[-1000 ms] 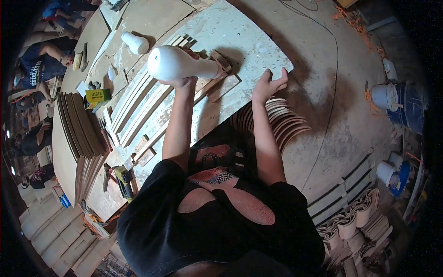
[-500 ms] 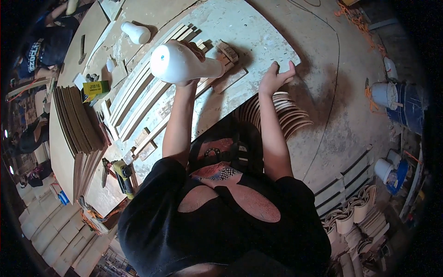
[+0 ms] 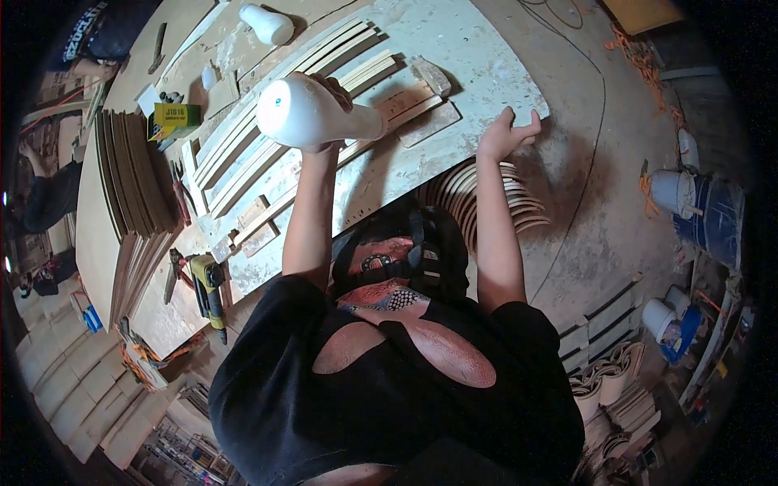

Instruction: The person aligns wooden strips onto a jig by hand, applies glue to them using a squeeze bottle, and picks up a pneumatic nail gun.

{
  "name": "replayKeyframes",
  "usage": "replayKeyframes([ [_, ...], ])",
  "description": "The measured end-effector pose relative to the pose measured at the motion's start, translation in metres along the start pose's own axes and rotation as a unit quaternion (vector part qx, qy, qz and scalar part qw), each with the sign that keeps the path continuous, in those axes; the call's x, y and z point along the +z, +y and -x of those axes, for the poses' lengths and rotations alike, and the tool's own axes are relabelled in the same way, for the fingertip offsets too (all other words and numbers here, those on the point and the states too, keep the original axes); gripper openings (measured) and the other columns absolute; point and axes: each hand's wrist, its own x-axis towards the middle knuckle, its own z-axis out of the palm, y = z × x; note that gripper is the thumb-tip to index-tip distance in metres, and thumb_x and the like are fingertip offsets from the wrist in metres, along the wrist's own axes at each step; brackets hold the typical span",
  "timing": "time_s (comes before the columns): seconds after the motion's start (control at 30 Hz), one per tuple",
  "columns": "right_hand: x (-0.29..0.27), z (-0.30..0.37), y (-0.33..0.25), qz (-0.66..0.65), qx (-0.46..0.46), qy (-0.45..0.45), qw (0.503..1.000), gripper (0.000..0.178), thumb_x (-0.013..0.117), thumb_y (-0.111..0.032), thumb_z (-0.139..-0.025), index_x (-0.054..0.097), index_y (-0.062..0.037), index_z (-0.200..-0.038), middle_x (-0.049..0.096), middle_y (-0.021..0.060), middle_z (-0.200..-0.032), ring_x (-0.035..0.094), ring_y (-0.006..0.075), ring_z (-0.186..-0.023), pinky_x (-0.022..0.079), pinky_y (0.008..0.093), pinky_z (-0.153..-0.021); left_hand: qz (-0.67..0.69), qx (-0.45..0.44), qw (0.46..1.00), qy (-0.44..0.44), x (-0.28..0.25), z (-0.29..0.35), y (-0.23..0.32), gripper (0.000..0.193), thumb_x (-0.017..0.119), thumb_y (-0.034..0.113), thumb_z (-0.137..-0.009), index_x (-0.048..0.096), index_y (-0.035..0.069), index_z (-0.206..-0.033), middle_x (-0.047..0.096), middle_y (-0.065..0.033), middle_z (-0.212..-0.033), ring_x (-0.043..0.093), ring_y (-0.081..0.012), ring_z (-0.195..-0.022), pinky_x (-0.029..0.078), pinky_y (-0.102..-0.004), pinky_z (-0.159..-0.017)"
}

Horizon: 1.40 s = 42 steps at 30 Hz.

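My left hand (image 3: 327,101) grips a large white plastic bottle (image 3: 312,115), tipped on its side with the nozzle pointing right over wooden strips (image 3: 267,150) laid side by side on the white workbench (image 3: 478,49). Small wooden blocks (image 3: 417,101) lie just past the nozzle. My right hand (image 3: 504,134) rests at the bench's near right edge, fingers curled on the board, holding nothing loose. A stack of curved wooden pieces (image 3: 494,202) sits under that edge.
A second white bottle (image 3: 267,23) lies at the back of the bench. A stack of thin boards (image 3: 138,186), a yellow-green box (image 3: 174,119) and a yellow power tool (image 3: 208,283) are at left. White buckets (image 3: 673,190) stand on the floor at right. Other people work at far left.
The view has shifted, so the bench sits higher and further right. My left hand still holds the tipped bottle over the strips; my right hand stays at the bench edge.
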Motion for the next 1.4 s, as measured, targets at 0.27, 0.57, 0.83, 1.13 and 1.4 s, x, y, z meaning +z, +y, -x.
replayKeyframes([
  [0.27, 0.004, -0.002, 0.000, -0.007, 0.017, -0.008, 1.000, 0.046, 0.047, -0.007, -0.077, 0.026, -0.0042, -0.117, 0.023, 0.0231, -0.116, 0.037, 0.0333, -0.095, 0.036, 0.0403, -0.079, -0.031, 0.026, 0.999, 0.018, -0.022, 0.015, 0.029, 0.033, 0.059, 0.028, -0.071, 0.040, 0.009, -0.090, 0.041, -0.0030, -0.066, 0.038, -0.0151, -0.055, 0.033, -0.0263, -0.047],
  [0.57, 0.006, -0.012, 0.033, 0.101, -0.061, 0.096, 0.988, 0.059, 0.062, -0.017, -0.069, 0.027, -0.0052, -0.114, 0.030, 0.0234, -0.113, 0.034, 0.0340, -0.101, 0.033, 0.0449, -0.083, 0.010, -0.024, 0.997, 0.067, -0.065, 0.047, 0.062, 0.028, 0.045, 0.036, -0.082, 0.046, 0.009, -0.086, 0.041, -0.0015, -0.065, 0.039, -0.0147, -0.053, 0.034, -0.0266, -0.047],
  [0.83, 0.003, 0.003, 0.004, 0.106, 0.132, 0.046, 0.984, 0.070, 0.053, -0.044, -0.071, 0.027, 0.0028, -0.115, 0.044, 0.0264, -0.107, 0.048, 0.0373, -0.096, 0.037, 0.0437, -0.084, 0.042, 0.027, 0.992, 0.118, -0.088, 0.069, 0.097, 0.034, 0.046, 0.039, -0.079, 0.045, 0.005, -0.084, 0.043, -0.0063, -0.063, 0.041, -0.0171, -0.053, 0.036, -0.0289, -0.050],
  [1.13, 0.005, -0.002, 0.015, 0.058, 0.127, 0.023, 0.990, 0.067, 0.054, -0.038, -0.071, 0.025, 0.0048, -0.113, 0.047, 0.0278, -0.103, 0.051, 0.0391, -0.091, 0.042, 0.0437, -0.078, 0.036, 0.044, 0.984, 0.167, -0.115, 0.091, 0.133, 0.042, 0.045, 0.044, -0.077, 0.044, 0.003, -0.088, 0.047, -0.0074, -0.065, 0.044, -0.0180, -0.056, 0.037, -0.0279, -0.053],
  [1.4, 0.001, 0.003, 0.010, 0.107, 0.117, 0.002, 0.987, 0.069, 0.051, -0.043, -0.071, 0.023, 0.0042, -0.114, 0.047, 0.0290, -0.102, 0.050, 0.0405, -0.092, 0.040, 0.0449, -0.079, 0.110, 0.095, 0.985, 0.093, -0.179, 0.120, 0.157, 0.085, 0.026, 0.073, -0.060, 0.046, 0.001, -0.101, 0.053, -0.0158, -0.077, 0.052, -0.0248, -0.061, 0.044, -0.0312, -0.053],
])
